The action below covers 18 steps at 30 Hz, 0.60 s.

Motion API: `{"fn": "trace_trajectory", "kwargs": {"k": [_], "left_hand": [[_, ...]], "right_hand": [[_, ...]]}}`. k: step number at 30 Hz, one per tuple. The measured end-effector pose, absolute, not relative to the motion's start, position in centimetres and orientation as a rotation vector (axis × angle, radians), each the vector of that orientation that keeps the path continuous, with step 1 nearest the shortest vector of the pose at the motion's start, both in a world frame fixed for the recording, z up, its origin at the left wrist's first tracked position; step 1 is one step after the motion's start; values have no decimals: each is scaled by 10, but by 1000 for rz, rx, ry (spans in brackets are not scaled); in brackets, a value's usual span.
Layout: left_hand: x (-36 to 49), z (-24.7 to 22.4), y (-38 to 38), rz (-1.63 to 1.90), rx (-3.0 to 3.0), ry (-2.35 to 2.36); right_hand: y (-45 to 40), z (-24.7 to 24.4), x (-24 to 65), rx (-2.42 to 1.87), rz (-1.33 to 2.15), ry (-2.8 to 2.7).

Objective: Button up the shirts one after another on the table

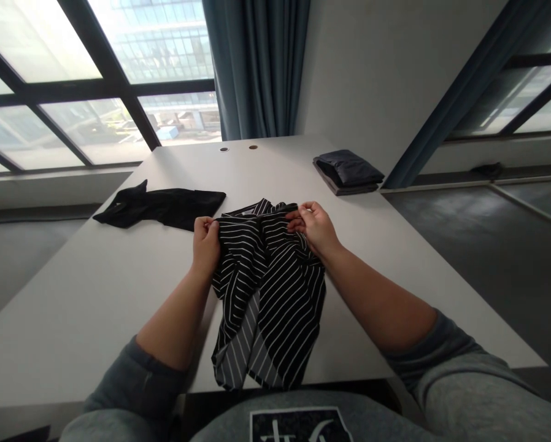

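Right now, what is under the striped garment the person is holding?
The black-and-white striped garment lies on the white table, held at its top edge by the left hand and right hand. The tabletop directly beneath is covered, so whatever lies there cannot be seen.

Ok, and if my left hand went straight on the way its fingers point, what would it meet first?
Your left hand, gripping the black-and-white striped top, would probably meet the black garment lying on the table, though depth is hard to judge here.
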<state>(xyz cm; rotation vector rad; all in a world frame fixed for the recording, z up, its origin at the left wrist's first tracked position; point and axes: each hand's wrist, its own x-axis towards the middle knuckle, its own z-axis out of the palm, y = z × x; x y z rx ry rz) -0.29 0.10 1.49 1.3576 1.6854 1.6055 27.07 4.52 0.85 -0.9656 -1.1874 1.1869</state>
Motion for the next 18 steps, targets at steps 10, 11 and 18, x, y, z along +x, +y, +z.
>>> {"fn": "trace_trajectory", "kwargs": {"k": [10, 11, 18], "left_hand": [[-71, 9, 28, 1633, 1087, 2159], [-77, 10, 29, 1530, 1100, 2178], [-30, 7, 24, 865, 1476, 1815]], "right_hand": [[42, 4, 291, -1713, 383, -2436], [41, 3, 290, -1751, 393, -2437], [32, -12, 244, -1342, 863, -2163]]}}
